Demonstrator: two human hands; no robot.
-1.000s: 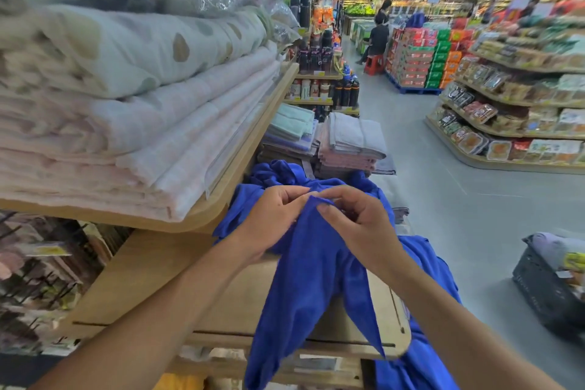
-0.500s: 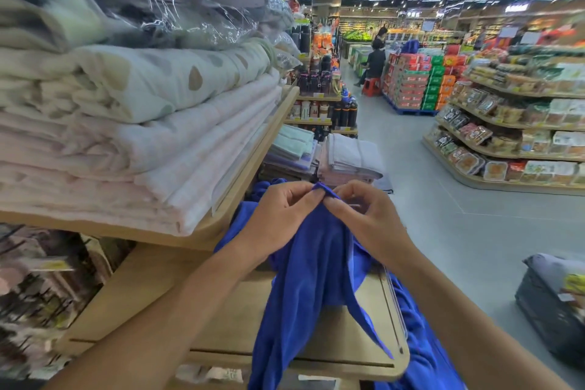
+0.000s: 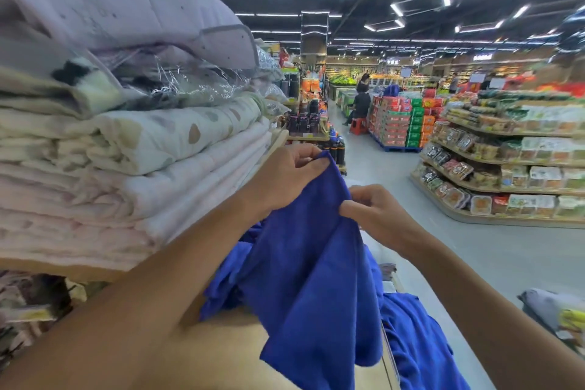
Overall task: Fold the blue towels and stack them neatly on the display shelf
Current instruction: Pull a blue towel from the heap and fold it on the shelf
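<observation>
A blue towel [image 3: 313, 269] hangs in front of me above the wooden display shelf [image 3: 240, 355]. My left hand [image 3: 285, 177] pinches its top corner, raised high. My right hand [image 3: 376, 215] pinches the towel's edge a little lower and to the right. The cloth drapes down from both hands and its lower end touches the shelf. More blue towels [image 3: 418, 339] lie crumpled on the shelf at the right, partly hidden by the held one and by my right arm.
Stacked pale quilts [image 3: 133, 149] fill an upper shelf close on my left. A grey aisle floor [image 3: 474, 250] runs ahead, with a snack gondola [image 3: 512, 168] on the right and people far down it. A dark basket with goods [image 3: 557, 313] sits low right.
My hands have risen with the towel and moved apart: the left now holds the corner higher, the right has slid down the edge. My view has tilted upward.
</observation>
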